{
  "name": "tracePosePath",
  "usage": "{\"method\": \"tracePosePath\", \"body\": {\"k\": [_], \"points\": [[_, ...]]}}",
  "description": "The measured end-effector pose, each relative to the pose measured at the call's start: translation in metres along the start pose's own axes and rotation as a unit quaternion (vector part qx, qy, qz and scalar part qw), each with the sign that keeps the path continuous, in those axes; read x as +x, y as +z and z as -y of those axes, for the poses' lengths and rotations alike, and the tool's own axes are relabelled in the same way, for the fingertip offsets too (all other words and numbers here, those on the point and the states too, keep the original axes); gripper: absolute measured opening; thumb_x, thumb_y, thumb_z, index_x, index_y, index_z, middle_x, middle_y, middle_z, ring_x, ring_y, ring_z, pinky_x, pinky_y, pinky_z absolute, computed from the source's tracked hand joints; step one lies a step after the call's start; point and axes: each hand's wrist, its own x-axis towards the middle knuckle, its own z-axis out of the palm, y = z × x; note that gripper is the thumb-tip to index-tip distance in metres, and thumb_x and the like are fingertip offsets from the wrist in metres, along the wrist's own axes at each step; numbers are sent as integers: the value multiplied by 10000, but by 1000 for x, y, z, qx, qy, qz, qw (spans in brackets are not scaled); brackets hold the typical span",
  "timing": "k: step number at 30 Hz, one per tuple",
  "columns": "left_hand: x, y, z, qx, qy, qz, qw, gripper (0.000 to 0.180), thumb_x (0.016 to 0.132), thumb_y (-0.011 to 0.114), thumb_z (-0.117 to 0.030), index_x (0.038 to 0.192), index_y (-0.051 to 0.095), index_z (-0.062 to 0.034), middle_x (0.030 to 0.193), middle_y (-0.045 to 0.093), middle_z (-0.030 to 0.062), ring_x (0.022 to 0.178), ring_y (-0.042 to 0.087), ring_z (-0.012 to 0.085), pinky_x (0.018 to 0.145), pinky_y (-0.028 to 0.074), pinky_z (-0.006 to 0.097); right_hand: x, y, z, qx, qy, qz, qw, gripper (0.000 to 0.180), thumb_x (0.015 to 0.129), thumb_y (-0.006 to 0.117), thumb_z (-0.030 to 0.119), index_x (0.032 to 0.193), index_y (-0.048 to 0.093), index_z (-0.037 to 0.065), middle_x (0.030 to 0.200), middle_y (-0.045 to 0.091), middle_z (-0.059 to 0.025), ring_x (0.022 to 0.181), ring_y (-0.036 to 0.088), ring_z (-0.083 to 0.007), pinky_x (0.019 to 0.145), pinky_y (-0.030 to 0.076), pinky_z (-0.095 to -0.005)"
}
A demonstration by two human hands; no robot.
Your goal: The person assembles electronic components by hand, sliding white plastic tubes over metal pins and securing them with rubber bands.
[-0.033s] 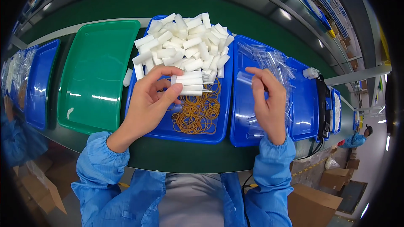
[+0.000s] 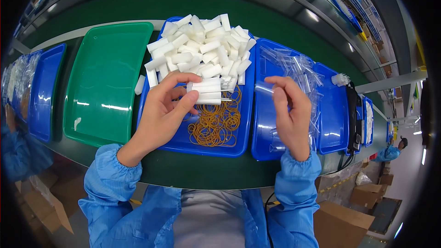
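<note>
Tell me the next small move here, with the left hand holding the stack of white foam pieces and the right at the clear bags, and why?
Probably bring the clear bag in the right hand across to the foam stack. The left hand already grips the stack over the blue tray, and the right pinches what looks like a single bag, though its mouth is hard to make out.

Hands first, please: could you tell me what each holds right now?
Left hand: closed on a stack of white foam blocks.
Right hand: pinching a clear plastic bag.
</note>
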Motion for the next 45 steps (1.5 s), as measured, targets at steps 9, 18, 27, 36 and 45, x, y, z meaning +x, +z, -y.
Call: {"method": "tracePosePath", "body": {"k": [9, 18, 27, 36, 45], "points": [[1, -1, 1, 65, 28, 12, 997, 246, 1013, 539, -84, 1235, 612, -6, 1191, 524, 95, 981, 617, 152, 705, 568, 265, -23, 38, -2, 375, 73, 13, 924, 190, 997, 594, 70, 1129, 656, -52, 815, 598, -47, 637, 514, -68, 573, 434, -216], [1, 4, -1, 63, 3, 4, 998, 313, 915, 663, 18, 1221, 612, -22, 1212, 511, 82, 1072, 614, 175, 770, 589, 270, -27, 37, -7, 437, 135, 20, 889, 196, 978, 642, 83, 1133, 661, -36, 804, 628, -28, 672, 549, -45, 568, 425, -193], [-1, 5, 3, 78, -12, 30, 996, 329, 880, 714, 17, 1189, 606, -22, 1208, 508, 77, 1108, 624, 195, 837, 594, 280, -34, 36, -2, 356, 113, -32, 927, 141, 952, 691, 109, 947, 721, -29, 723, 655, -42, 578, 544, -44, 504, 395, -196], [0, 3, 0, 78, -7, 15, 997, 306, 911, 684, 1, 1212, 633, -19, 1185, 479, 81, 1053, 614, 178, 758, 601, 248, -25, 35, -8, 463, 131, 9, 876, 235, 939, 690, 53, 1150, 657, -43, 785, 678, -74, 618, 597, -88, 564, 487, -220], [-2, 7, 5, 68, 7, 25, 997, 311, 901, 700, -5, 1205, 635, -18, 1194, 475, 78, 1073, 609, 179, 792, 596, 269, -31, 44, -2, 405, 136, 26, 904, 245, 931, 689, 26, 1165, 656, -40, 885, 705, -68, 705, 617, -65, 590, 496, -214]]}}
